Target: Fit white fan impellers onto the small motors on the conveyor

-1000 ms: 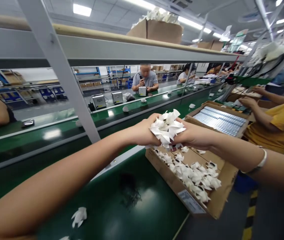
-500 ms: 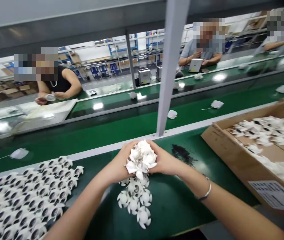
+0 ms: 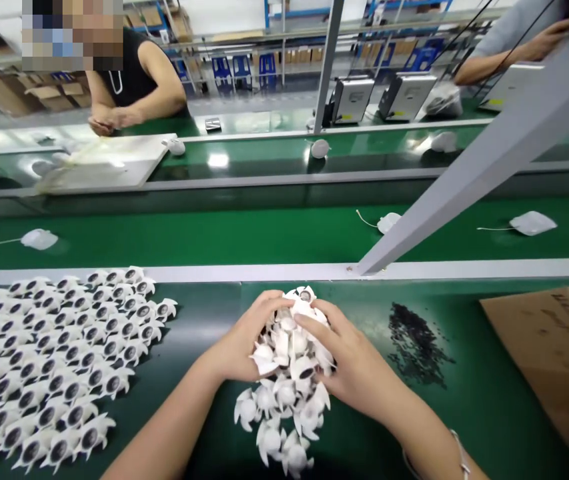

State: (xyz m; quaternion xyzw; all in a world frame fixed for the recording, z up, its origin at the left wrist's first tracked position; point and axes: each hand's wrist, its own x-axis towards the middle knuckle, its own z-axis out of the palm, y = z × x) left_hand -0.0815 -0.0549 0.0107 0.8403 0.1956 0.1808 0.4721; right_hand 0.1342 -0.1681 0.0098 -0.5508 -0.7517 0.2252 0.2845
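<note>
Between my two hands is a heap of small white plastic fan blades [image 3: 291,343], each with several curved vanes; a few show dark round hubs. My left hand [image 3: 244,340] cups the heap from the left, fingers curved around it. From the right, my right hand [image 3: 351,357] does the same, its fingers reaching over the top pieces. More loose fan blades [image 3: 271,437] lie on the green tabletop just in front of the heap. To the left, many fan blades [image 3: 57,380] stand in tight rows with their dark hubs facing up.
A cardboard box [image 3: 539,353] stands at the right edge. Black crumbs [image 3: 417,343] lie right of my hands. Behind a pale rail [image 3: 204,273], a green conveyor [image 3: 214,237] carries white corded parts [image 3: 533,223]. A slanting post [image 3: 454,170] rises from the rail. A co-worker [image 3: 139,80] sits across the line.
My hands have come down with the fan blades onto the loose ones on the table, and the heap has spread wider. The view has turned, so the box sits farther right.
</note>
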